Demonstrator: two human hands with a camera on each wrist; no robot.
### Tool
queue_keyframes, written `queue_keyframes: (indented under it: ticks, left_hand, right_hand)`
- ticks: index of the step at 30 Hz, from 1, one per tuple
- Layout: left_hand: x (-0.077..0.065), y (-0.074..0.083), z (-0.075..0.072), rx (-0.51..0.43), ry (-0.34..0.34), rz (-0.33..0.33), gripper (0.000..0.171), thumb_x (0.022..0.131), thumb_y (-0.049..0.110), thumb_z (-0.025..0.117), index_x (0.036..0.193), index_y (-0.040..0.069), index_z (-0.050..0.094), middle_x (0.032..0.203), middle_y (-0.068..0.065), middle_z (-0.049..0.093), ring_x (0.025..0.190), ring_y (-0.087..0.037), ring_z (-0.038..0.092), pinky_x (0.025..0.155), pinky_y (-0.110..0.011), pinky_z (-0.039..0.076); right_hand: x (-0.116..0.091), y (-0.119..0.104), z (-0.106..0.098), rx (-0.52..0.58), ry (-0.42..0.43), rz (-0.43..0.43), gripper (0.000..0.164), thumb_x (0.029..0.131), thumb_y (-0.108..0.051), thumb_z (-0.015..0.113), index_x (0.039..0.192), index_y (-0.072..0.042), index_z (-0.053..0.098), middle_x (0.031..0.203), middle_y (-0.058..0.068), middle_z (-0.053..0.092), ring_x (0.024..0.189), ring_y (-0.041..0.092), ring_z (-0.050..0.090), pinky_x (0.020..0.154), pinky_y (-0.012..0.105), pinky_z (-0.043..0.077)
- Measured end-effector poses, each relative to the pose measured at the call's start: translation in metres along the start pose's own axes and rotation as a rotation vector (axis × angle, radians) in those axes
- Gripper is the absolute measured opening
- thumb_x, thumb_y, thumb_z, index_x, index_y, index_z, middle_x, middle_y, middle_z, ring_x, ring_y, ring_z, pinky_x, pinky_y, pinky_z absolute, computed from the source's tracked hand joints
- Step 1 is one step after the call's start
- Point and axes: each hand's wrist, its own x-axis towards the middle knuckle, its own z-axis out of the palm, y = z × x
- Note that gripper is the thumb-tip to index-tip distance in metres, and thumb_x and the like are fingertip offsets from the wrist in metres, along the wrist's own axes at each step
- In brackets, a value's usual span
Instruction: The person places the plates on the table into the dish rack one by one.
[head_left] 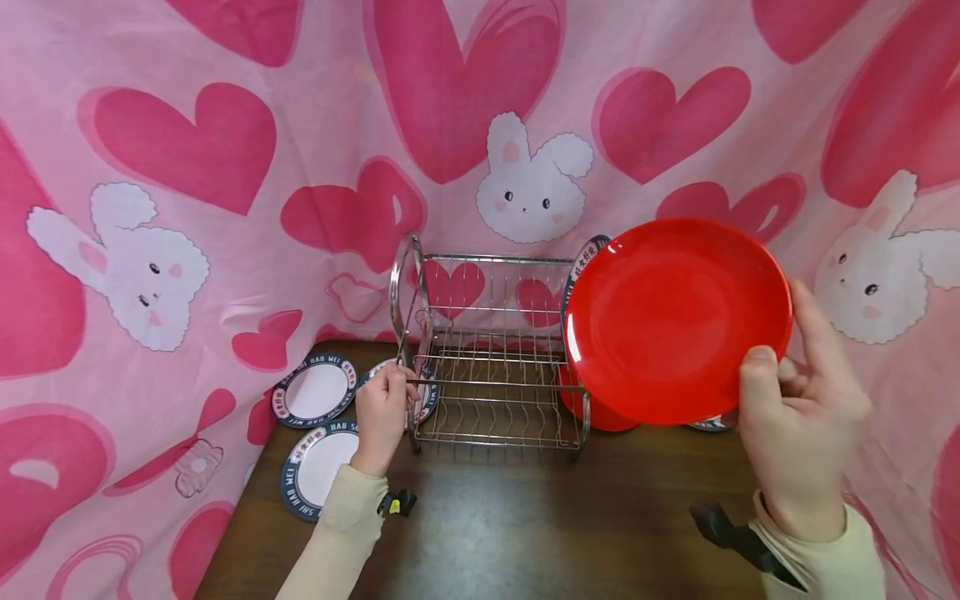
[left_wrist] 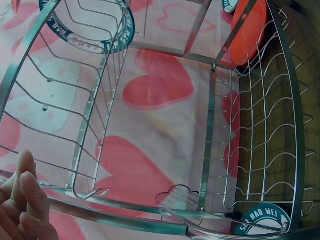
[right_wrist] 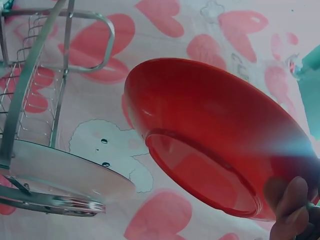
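Observation:
My right hand [head_left: 806, 408] holds a red plate [head_left: 678, 321] by its right edge, thumb on the face and fingers behind. The plate is raised and tilted to the right of a two-tier metal dish rack [head_left: 498, 383]. In the right wrist view the underside of the red plate [right_wrist: 200, 125] shows, with its raised foot ring. My left hand [head_left: 382, 412] grips the rack at its left front side. In the left wrist view the fingers [left_wrist: 32, 192] of that hand are curled beside the rack's frame.
White plates with blue lettered rims lie left of the rack, one at the back [head_left: 315, 390] and one nearer [head_left: 288, 479]. Another blue-rimmed plate [head_left: 579, 265] stands at the rack's upper right, partly hidden. A second red plate [head_left: 617, 422] is low beside the rack. Pink patterned cloth [head_left: 330, 108] hangs behind.

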Motion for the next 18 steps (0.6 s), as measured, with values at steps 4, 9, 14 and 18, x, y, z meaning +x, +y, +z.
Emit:
queue_keyframes:
  ticks: [4,9,14,18]
  left_hand:
    - [0.001,0.000,0.001,0.008,-0.002,-0.006,0.035,0.106,0.013,0.043,0.088,0.002,0.071,0.065,-0.007,0.068,0.054,-0.006,0.054,0.051,-0.024,0.039]
    - [0.001,0.001,0.000,0.001,-0.011,-0.001,0.034,0.106,0.012,0.043,0.088,0.002,0.071,0.066,-0.008,0.069,0.053,-0.006,0.052,0.050,-0.023,0.036]
    - [0.001,0.001,0.000,-0.002,-0.015,0.004,0.033,0.106,0.011,0.044,0.089,0.002,0.071,0.066,-0.008,0.069,0.054,-0.009,0.052,0.050,-0.024,0.036]
    - [-0.001,0.001,0.000,-0.010,-0.017,-0.008,0.033,0.106,0.013,0.044,0.090,0.003,0.071,0.066,-0.008,0.069,0.055,-0.012,0.055,0.051,-0.026,0.039]
  right_hand:
    - [0.004,-0.002,0.009,-0.006,-0.016,-0.061,0.054,0.092,-0.002,0.057,0.144,-0.015,0.062,0.081,-0.016,0.069,0.052,-0.004,0.053,0.064,0.009,0.049]
    - [0.012,0.001,0.023,-0.099,-0.021,-0.167,0.053,0.091,-0.005,0.058,0.143,-0.014,0.064,0.060,-0.013,0.052,0.048,-0.005,0.039,0.059,0.007,0.042]
    - [0.020,0.007,0.036,-0.202,-0.033,-0.270,0.053,0.092,-0.008,0.059,0.145,-0.012,0.062,0.056,0.010,0.049,0.052,-0.005,0.029,0.061,0.007,0.037]
    - [0.027,0.009,0.046,-0.247,-0.082,-0.318,0.054,0.093,-0.009,0.059,0.148,-0.008,0.058,0.061,0.018,0.057,0.055,-0.008,0.032,0.064,0.006,0.037]
